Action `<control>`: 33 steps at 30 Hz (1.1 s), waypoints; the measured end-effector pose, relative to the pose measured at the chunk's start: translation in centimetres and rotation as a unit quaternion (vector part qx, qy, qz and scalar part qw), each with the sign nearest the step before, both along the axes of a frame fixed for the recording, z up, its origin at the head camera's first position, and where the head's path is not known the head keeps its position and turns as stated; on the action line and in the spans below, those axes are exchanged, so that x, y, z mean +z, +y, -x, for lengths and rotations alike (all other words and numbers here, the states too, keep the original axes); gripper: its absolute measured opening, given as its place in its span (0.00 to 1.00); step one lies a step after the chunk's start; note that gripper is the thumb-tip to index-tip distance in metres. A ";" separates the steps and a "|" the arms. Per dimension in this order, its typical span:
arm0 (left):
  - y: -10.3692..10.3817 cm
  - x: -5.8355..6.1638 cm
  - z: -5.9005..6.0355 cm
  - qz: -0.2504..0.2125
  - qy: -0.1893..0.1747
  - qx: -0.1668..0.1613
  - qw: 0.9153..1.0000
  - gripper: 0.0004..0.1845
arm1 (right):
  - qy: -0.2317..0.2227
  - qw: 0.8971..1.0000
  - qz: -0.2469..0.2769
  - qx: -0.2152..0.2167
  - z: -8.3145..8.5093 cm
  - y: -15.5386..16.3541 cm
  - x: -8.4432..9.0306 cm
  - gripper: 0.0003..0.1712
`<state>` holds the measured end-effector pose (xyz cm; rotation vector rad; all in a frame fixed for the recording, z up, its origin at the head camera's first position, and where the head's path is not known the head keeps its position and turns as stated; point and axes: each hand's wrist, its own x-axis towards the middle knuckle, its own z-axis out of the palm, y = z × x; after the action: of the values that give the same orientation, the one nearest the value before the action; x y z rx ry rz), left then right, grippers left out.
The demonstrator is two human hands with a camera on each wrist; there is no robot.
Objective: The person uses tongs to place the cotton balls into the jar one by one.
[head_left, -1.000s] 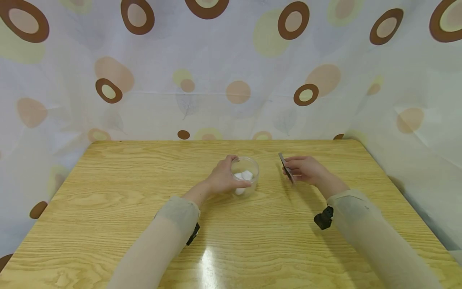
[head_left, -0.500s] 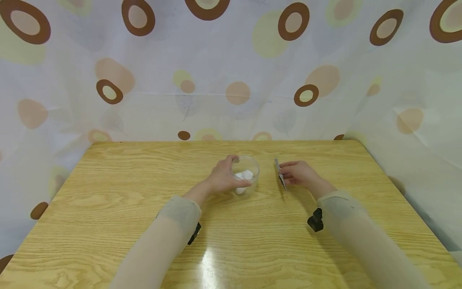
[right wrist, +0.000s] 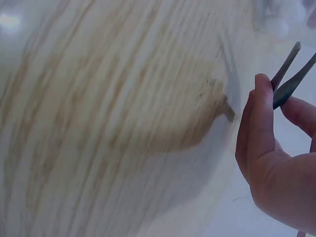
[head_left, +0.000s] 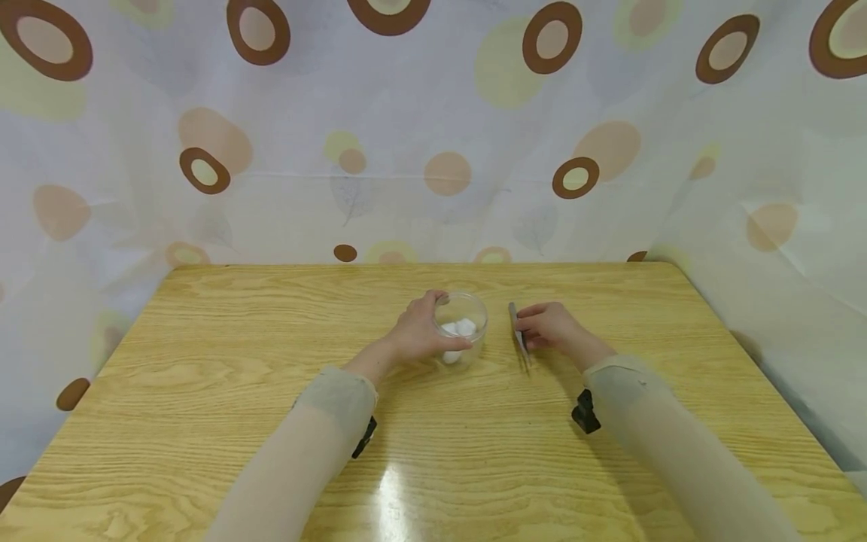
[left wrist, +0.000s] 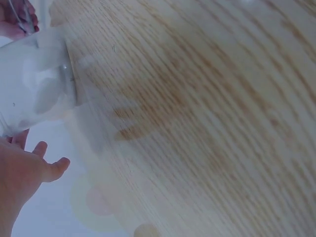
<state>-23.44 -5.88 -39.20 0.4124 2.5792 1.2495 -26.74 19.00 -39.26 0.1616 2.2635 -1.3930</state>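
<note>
A clear plastic jar (head_left: 476, 348) stands on the wooden table with several white, cotton-like balls (head_left: 466, 327) inside. My left hand (head_left: 415, 331) grips the jar from its left side, thumb in front near the rim and fingers behind. To the right of the jar, my right hand (head_left: 554, 328) pinches a pair of metal tweezers (head_left: 521, 348). In the right wrist view, the two prongs of the tweezers (right wrist: 286, 65) are spread apart with nothing between them. The left wrist view shows the jar's side (left wrist: 29, 81) close by, the balls blurred through its wall.
The wood-grain table (head_left: 223, 406) extends around both arms. A patterned curtain (head_left: 406, 211) hangs behind the table and along its sides. Small black cameras (head_left: 585, 412) sit on the wrists.
My right hand has moved left with the tweezers, closer to the jar, and the tweezers have turned more upright in the head view. The left hand and the jar have stayed in place.
</note>
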 end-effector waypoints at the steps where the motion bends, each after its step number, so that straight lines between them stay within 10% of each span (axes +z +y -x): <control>1: 0.0 0.0 0.0 -0.001 -0.001 0.000 1.000 0.52 | 0.001 1.000 -0.002 0.001 0.0 0.0 -0.1 0.29; 33: 0.1 -0.3 -0.1 0.002 0.003 0.007 1.000 0.50 | 0.105 0.983 -0.140 0.050 -1.1 -2.6 -0.7 0.24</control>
<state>-23.38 -5.80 -39.50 0.3988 2.5925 1.2498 -25.60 16.37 -39.95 -0.0117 2.5970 -1.0800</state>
